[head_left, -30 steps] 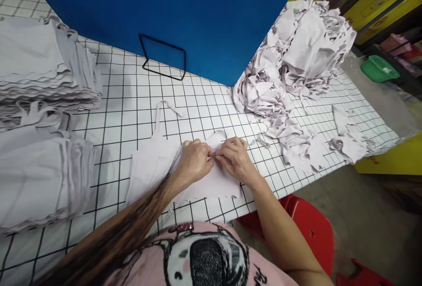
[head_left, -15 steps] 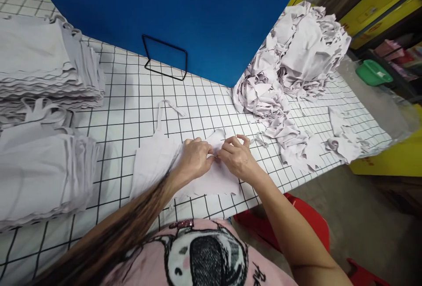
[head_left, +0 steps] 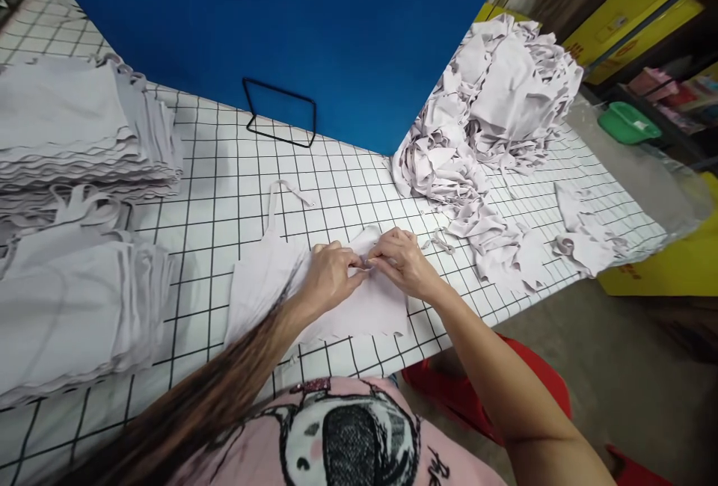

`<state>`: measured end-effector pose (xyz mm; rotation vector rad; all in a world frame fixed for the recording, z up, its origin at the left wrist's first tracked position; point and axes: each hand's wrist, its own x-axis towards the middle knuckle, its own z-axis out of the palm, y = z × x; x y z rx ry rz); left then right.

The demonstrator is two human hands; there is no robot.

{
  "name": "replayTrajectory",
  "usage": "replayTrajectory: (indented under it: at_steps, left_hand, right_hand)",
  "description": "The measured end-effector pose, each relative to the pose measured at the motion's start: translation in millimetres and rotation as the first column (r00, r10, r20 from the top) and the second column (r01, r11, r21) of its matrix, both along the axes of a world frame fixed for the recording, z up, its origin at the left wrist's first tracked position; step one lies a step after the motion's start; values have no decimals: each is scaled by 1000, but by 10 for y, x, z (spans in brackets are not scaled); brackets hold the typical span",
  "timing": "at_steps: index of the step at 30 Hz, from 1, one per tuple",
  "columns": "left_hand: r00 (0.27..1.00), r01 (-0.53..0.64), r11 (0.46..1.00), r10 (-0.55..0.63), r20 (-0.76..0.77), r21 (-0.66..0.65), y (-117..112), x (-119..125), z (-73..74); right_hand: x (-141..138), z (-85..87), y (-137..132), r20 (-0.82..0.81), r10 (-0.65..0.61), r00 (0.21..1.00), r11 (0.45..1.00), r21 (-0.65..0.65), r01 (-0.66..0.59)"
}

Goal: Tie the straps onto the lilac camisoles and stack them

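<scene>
A pale camisole-like top (head_left: 370, 312) lies flat on the table in front of me, a thin loose strap (head_left: 274, 205) trailing from its upper left. My left hand (head_left: 332, 271) is closed in a pinch on the cloth near the top's upper edge. Right beside it, my right hand (head_left: 402, 262) pinches the same spot from the other side, fingertips nearly touching the left ones. The exact bit of cloth between the fingertips is mostly hidden. Long dark hair (head_left: 247, 366) hangs over my left forearm and part of the top.
Neat stacks of similar tops (head_left: 61, 299) stand at left. A crumpled heap of pale pieces (head_left: 505, 90) sits at right, with loose scraps (head_left: 586, 239) nearby. A blue panel (head_left: 292, 22) with a black wire frame (head_left: 280, 140) rises behind. A red stool (head_left: 527, 374) stands below the table edge.
My right hand's fingers have drawn in from a more spread pose, and the fingertips of both hands stay together at the cloth. The view has shifted slightly.
</scene>
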<state>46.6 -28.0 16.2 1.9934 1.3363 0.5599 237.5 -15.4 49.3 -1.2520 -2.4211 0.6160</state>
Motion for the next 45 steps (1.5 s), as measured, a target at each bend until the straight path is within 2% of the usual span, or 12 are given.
replayTrajectory:
  at_steps: [6,10,14,21,30,38,45]
  left_hand:
    - [1000,-13,1000,14,-20,27,-10,20,-31]
    - [1000,-14,999,14,-9,36,-11,19,-53]
    - [1000,-21,999,21,-5,32,-5,20,-55]
    - [1000,-24,999,24,4,34,-8,28,-57]
    - [1000,-28,999,28,-3,35,1,31,-70]
    - [999,-31,999,32,-11,34,2,35,-61]
    - [999,-35,998,35,-6,45,-4,41,-74]
  right_hand:
    - [1,-255,-177,-103,-117,988,992,-62,111]
    - [-14,-317,-207,-153,-164,974,986,-47,159]
    - [-20,-330,-197,-161,-169,972,986,-18,168]
    - [-10,-349,-216,-217,-180,959,983,-82,166]
    - [-27,-348,-231,-159,-185,970,982,0,187]
    - [-23,-355,-226,-228,-198,953,980,-62,189]
    - [-46,-330,-250,-190,-179,965,983,7,184]
